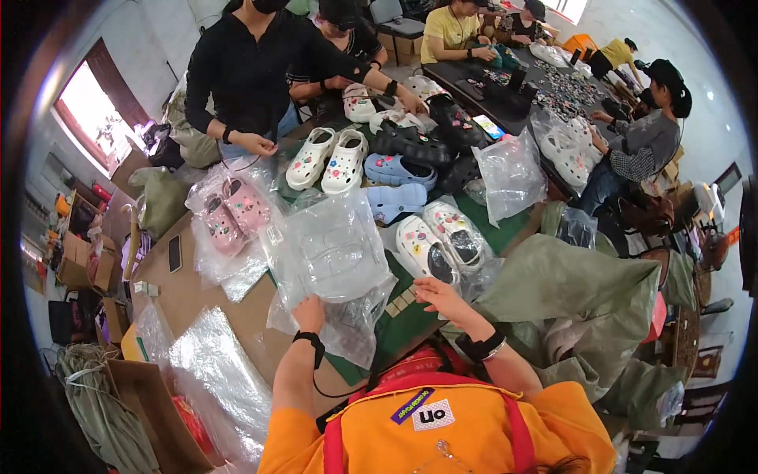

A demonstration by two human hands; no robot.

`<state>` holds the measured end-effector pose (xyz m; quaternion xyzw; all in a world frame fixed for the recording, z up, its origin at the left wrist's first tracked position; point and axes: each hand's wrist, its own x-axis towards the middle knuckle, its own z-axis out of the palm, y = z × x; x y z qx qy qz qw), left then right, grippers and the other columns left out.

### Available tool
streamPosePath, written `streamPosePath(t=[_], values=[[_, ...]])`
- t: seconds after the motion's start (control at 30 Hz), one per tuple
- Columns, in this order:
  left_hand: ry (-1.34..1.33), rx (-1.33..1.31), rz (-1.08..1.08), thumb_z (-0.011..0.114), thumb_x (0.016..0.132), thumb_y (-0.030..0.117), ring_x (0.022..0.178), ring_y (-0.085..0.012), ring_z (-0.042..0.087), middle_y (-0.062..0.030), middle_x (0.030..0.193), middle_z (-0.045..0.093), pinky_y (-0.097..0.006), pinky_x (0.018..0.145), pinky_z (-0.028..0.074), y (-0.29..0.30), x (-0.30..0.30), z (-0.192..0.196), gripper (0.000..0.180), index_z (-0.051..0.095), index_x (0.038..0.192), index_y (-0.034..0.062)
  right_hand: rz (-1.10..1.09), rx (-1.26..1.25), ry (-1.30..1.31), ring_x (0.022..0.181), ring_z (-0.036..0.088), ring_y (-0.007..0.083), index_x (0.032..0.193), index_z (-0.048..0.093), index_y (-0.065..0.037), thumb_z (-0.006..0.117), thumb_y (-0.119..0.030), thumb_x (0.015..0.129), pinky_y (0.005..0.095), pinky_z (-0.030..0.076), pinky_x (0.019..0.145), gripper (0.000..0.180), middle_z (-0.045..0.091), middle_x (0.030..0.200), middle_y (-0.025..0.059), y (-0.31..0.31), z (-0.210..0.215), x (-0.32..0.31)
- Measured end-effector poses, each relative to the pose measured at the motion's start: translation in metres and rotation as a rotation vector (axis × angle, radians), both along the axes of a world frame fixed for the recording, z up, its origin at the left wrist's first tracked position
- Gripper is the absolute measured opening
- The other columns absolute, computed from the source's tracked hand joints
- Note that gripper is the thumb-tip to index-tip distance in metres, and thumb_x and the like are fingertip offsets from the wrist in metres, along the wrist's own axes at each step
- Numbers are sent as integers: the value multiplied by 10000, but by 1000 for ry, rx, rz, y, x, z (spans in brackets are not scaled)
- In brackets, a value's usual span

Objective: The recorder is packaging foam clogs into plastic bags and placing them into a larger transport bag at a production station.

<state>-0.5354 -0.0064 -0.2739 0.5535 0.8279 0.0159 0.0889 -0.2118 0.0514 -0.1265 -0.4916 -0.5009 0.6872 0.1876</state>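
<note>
Along the near side of the surface (197,291): one clear plastic bag (316,249), wrinkled, lying between pink clogs (223,225) and charm-studded white clogs (418,241), more loose film beneath its near end. Left grip (309,314): fingers curled at the bag's near edge; whether film is pinched, cannot tell. Right grip (444,300): partly open, fingers loosely bent, nothing visibly held, just short of the white clogs, beside a row of small beige squares (400,302). Handling, as judged: bag very light, limp, slippery, apt to cling and crease; best taken by a mouth edge or corner, layers parted between thumb and finger. Clogs: likely light, springy; best held at heel or side wall, clear of charms.
</note>
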Motion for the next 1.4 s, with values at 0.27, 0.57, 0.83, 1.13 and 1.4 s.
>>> streamPosePath(t=[0.27,0.57,0.83,1.13,1.4], values=[[-802,353,298,483,793,258,541,-267,578,-164,585,551,-373,467,430,47,16,56,299,524,705,-24,172,98,103,938,488,151,1187,418,-50,555,-228,813,276,391,799,436,510,1053,80,1,-9,-39],[-1679,368,306,530,819,226,752,-184,580,-136,904,547,-284,629,481,36,111,109,340,446,1066,7,208,566,168,1115,410,281,1326,102,-30,630,-127,684,345,374,885,837,358,1232,200,-9,-52,-70],[-282,452,-290,669,646,186,1138,-279,367,-139,1214,394,-406,918,290,-6,116,138,677,362,1246,133,-108,-131,374,829,544,154,1158,375,-63,422,-96,849,285,469,653,314,523,1010,69,25,-3,-69],[-469,414,-387,576,752,181,819,-269,544,-120,853,567,-328,695,427,-13,42,136,197,575,907,60,-138,146,352,786,535,145,1259,278,-111,473,-95,824,264,455,602,477,497,1055,84,55,25,-89],[-132,946,-316,627,659,31,670,-250,521,-74,715,546,-342,585,402,-7,17,256,93,555,714,51,14,370,606,683,524,71,1073,517,-67,549,-157,820,222,450,595,270,547,803,-8,81,91,-131]])
